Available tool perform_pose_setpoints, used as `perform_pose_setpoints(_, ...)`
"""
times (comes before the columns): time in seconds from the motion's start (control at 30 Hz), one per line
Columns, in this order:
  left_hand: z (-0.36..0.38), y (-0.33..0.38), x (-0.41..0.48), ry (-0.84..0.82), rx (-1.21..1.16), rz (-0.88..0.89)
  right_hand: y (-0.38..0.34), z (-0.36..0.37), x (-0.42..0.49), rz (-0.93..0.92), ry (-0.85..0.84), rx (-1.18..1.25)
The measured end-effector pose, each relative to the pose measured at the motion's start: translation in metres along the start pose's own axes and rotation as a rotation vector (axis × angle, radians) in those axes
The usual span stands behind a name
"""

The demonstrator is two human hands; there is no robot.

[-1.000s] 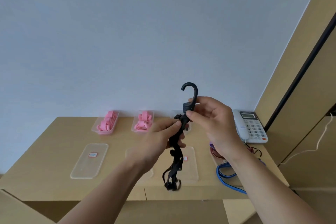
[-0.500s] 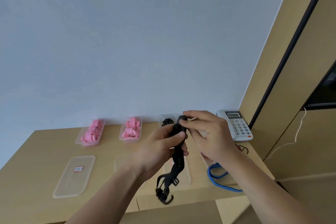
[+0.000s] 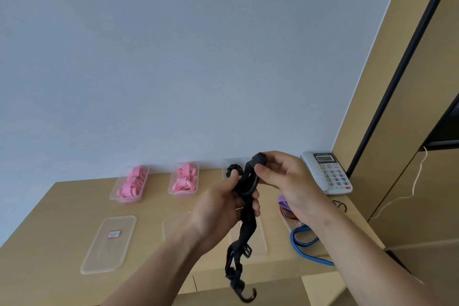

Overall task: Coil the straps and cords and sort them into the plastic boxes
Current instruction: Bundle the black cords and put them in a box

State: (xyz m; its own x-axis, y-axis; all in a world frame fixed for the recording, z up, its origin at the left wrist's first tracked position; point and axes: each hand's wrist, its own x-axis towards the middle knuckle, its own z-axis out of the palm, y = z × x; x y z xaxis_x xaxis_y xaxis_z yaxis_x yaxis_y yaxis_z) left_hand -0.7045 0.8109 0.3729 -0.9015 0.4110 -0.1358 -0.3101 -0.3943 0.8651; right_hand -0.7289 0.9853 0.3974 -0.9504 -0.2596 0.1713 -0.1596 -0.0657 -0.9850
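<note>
A black elastic cord with hooks (image 3: 244,233) hangs in the air above the wooden table (image 3: 62,206). My left hand (image 3: 221,208) grips its bundled upper part. My right hand (image 3: 285,181) pinches the top hook end, turned down against the bundle. The cord's lower hook dangles below the table edge. Two clear boxes hold pink coiled straps (image 3: 131,184) (image 3: 185,179) at the back. A third clear box (image 3: 229,169) behind my hands holds something black. A blue strap (image 3: 305,246) and purple and red cords (image 3: 285,206) lie at the right.
Three clear lids lie on the table: one at the left (image 3: 109,243), one in the middle (image 3: 173,226) partly behind my left arm, one (image 3: 260,243) behind the black cord. A white desk phone (image 3: 327,171) stands at the back right, beside a wooden cabinet (image 3: 409,131).
The top hook stood upright above my hands; it is now folded down against the bundle. The view has shifted right and the hands sit slightly lower over the table.
</note>
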Motion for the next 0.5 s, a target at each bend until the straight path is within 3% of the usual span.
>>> perform_pose_setpoints(0.23,-0.0037,0.0003,-0.0021,0.000,0.021,-0.097,-0.0051,0.0012,0.0067,-0.069,0.119,-0.139)
perform_pose_setpoints(0.33,-0.0020,-0.0033,-0.0030,0.039,0.099,-0.117,-0.0069,0.0009,0.0104,-0.140,0.250,-0.291)
perform_pose_setpoints(0.5,-0.0033,-0.0043,-0.0005,0.096,0.227,-0.138,-0.0006,0.0091,0.0029,-0.343,0.330,-0.639)
